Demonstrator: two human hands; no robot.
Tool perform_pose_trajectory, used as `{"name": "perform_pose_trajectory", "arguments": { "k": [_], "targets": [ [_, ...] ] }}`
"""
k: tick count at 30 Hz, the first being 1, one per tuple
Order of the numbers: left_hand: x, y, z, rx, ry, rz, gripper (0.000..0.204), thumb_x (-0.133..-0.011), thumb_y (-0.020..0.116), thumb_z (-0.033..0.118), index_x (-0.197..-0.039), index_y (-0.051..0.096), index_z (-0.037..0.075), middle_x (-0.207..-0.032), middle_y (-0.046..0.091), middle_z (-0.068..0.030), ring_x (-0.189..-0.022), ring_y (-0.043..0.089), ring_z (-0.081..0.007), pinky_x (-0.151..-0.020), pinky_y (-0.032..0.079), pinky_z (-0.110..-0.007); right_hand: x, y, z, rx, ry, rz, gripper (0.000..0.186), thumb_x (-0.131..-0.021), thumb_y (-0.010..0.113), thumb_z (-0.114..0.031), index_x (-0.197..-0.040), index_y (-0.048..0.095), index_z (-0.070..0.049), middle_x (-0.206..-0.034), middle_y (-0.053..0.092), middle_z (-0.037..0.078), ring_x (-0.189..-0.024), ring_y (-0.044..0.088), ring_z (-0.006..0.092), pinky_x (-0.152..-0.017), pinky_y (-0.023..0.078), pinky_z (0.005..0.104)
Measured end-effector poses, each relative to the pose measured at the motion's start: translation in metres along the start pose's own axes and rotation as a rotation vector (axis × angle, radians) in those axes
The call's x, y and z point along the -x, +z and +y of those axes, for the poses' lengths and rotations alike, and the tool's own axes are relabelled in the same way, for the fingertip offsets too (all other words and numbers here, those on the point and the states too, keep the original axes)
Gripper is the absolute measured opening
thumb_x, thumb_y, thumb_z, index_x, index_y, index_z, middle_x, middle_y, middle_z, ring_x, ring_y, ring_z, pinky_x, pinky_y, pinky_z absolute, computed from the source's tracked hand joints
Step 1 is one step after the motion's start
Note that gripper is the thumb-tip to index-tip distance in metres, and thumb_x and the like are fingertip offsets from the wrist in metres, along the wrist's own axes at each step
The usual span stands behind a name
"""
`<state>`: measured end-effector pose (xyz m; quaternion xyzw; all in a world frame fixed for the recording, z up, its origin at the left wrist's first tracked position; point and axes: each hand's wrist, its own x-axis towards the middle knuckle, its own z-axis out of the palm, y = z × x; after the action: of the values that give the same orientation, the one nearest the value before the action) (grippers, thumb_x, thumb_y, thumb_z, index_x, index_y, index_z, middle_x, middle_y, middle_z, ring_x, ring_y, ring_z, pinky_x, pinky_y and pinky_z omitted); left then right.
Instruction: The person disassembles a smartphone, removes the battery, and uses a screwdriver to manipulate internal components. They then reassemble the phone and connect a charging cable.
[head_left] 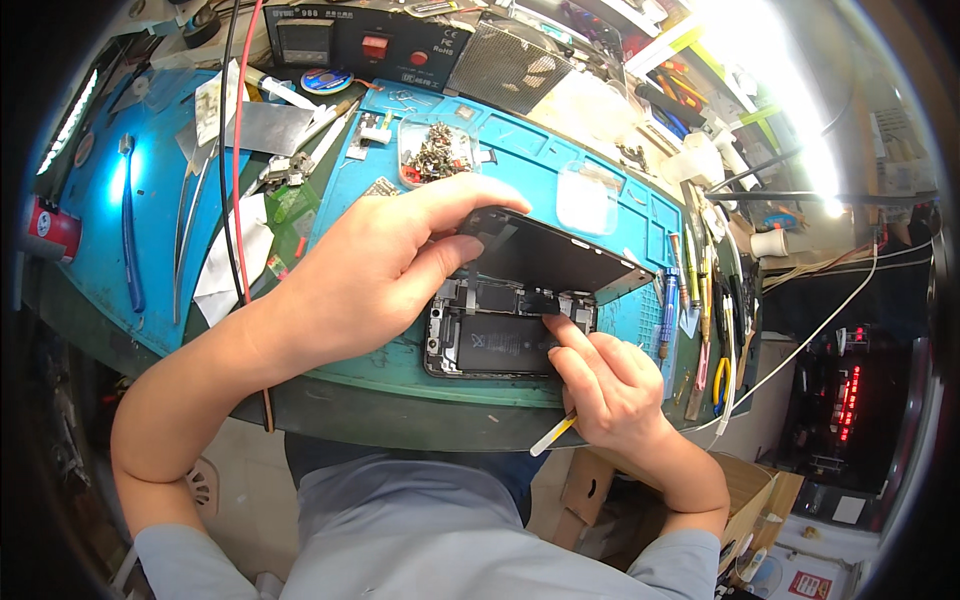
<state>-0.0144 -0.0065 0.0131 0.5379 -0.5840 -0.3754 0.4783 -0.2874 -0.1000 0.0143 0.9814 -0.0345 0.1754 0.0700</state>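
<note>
An opened phone (pixel 500 345) lies on a blue repair mat (pixel 390 350), its battery and inner parts bared. Its black screen panel (pixel 550 250) is tilted up along the far side. My left hand (pixel 400 250) pinches that panel's left corner between thumb and fingers. Inside the phone, the index fingertip of my right hand (pixel 610 385) touches a dark piece near the top of the battery. The other fingers are curled round a thin yellow-and-white tool (pixel 553 435), whose flat pale end sticks out below the hand; its far end is hidden.
Beyond the phone stands a clear box of small screws and parts (pixel 437 150), with a translucent tray (pixel 588 200) to its right. Screwdrivers and tweezers (pixel 690 290) line the right side. Red and black cables (pixel 238 180) cross the left. A blue brush (pixel 130 220) lies farther left.
</note>
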Motion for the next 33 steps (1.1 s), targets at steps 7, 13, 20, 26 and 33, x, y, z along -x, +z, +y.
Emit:
{"name": "perform_pose_trajectory", "arguments": {
  "k": [7, 13, 20, 26, 33],
  "targets": [
    [0.002, 0.001, 0.0, 0.02, 0.016, 0.014, 0.04, -0.097, 0.054, -0.01, -0.134, 0.061, 0.002, -0.12, 0.066, -0.0093, -0.107, 0.066, -0.0163, -0.093, 0.053, -0.03, 0.01, 0.01, 0.0, -0.082, 0.021, 0.137, 0.032, -0.076, 0.068, -0.005, -0.107, 0.067, 0.003, -0.115, 0.074, 0.017, -0.072, 0.061, 0.017, -0.055, 0.044, 0.0268],
    [0.002, 0.001, 0.005, -0.028, -0.029, -0.008, 0.041, -0.097, 0.053, -0.01, -0.135, 0.062, 0.003, -0.122, 0.066, -0.0079, -0.107, 0.063, -0.0155, -0.096, 0.05, -0.03, 0.009, 0.008, 0.001, -0.138, 0.081, 0.07, 0.04, -0.071, 0.066, -0.005, -0.11, 0.066, 0.004, -0.115, 0.074, 0.016, -0.072, 0.06, 0.0172, -0.055, 0.044, 0.0279],
    [0.003, 0.0, 0.01, 0.016, -0.056, -0.041, 0.034, -0.099, 0.055, -0.006, -0.132, 0.061, 0.001, -0.124, 0.064, -0.0077, -0.11, 0.061, -0.0152, -0.096, 0.049, -0.03, 0.011, 0.009, 0.004, -0.196, 0.093, 0.091, 0.044, -0.073, 0.066, -0.009, -0.116, 0.067, 0.002, -0.12, 0.072, 0.012, -0.076, 0.059, 0.017, -0.062, 0.047, 0.031],
    [0.007, -0.002, 0.01, 0.044, 0.018, -0.115, 0.024, -0.102, 0.062, 0.008, -0.125, 0.065, -0.001, -0.124, 0.068, -0.0109, -0.116, 0.064, -0.0203, -0.101, 0.05, -0.034, 0.026, -0.003, 0.008, -0.037, -0.001, 0.326, 0.033, -0.075, 0.066, -0.006, -0.107, 0.072, -0.001, -0.111, 0.074, 0.013, -0.083, 0.071, 0.0207, -0.066, 0.055, 0.0304],
    [0.021, -0.001, 0.019, -0.209, 0.245, -0.312, 0.04, -0.081, 0.076, 0.0, -0.12, 0.067, 0.003, -0.135, 0.064, -0.0156, -0.129, 0.059, -0.0349, -0.109, 0.047, -0.044, 0.08, -0.027, 0.023, 0.009, 0.472, 0.28, 0.048, -0.072, 0.07, 0.004, -0.12, 0.066, -0.003, -0.096, 0.072, 0.012, -0.065, 0.068, 0.022, -0.056, 0.052, 0.0333]
  ]
}}
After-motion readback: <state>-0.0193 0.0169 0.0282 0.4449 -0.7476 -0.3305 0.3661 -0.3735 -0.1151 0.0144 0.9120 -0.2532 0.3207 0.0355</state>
